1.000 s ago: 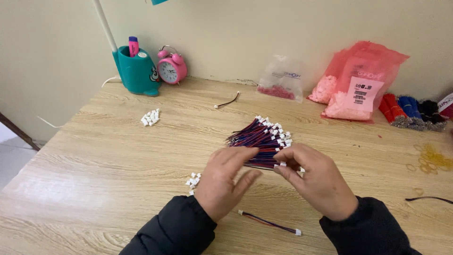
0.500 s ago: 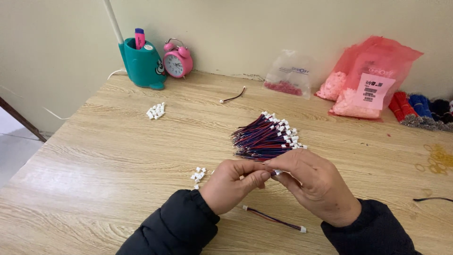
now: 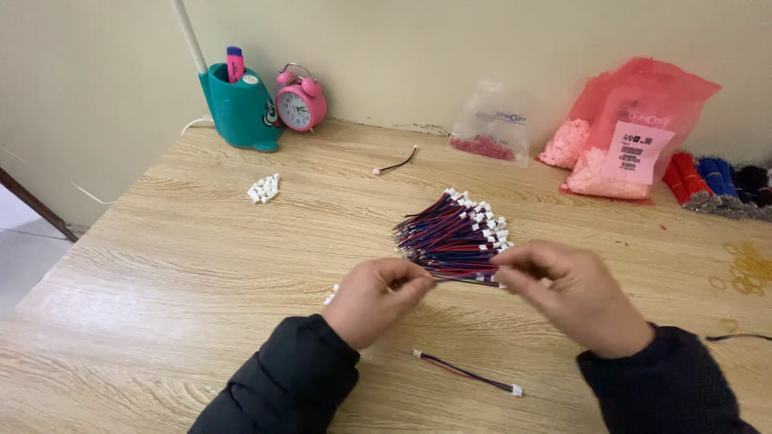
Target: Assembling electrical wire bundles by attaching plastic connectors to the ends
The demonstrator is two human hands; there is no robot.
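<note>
My left hand (image 3: 374, 299) and my right hand (image 3: 575, 293) hover over a wooden table (image 3: 185, 265), each pinching one end of a thin red-and-blue wire lead (image 3: 462, 278) stretched between them. Just behind the lead lies a pile of similar wire leads (image 3: 450, 235) with small white connectors at their far ends. One finished wire lead (image 3: 466, 372) with a white connector at each end lies on the table near my sleeves. A few loose white connectors (image 3: 331, 293) peek out beside my left hand.
A small heap of white connectors (image 3: 264, 189) lies at the left. A teal pen holder (image 3: 239, 108) and a pink alarm clock (image 3: 301, 102) stand by the wall. A clear bag (image 3: 488, 124), pink bags (image 3: 619, 141), wire bundles (image 3: 712, 181) and a stray lead (image 3: 396, 165) lie behind.
My hands were together on one lead; now they have drawn apart, stretching it out between them. The view has shifted slightly.
</note>
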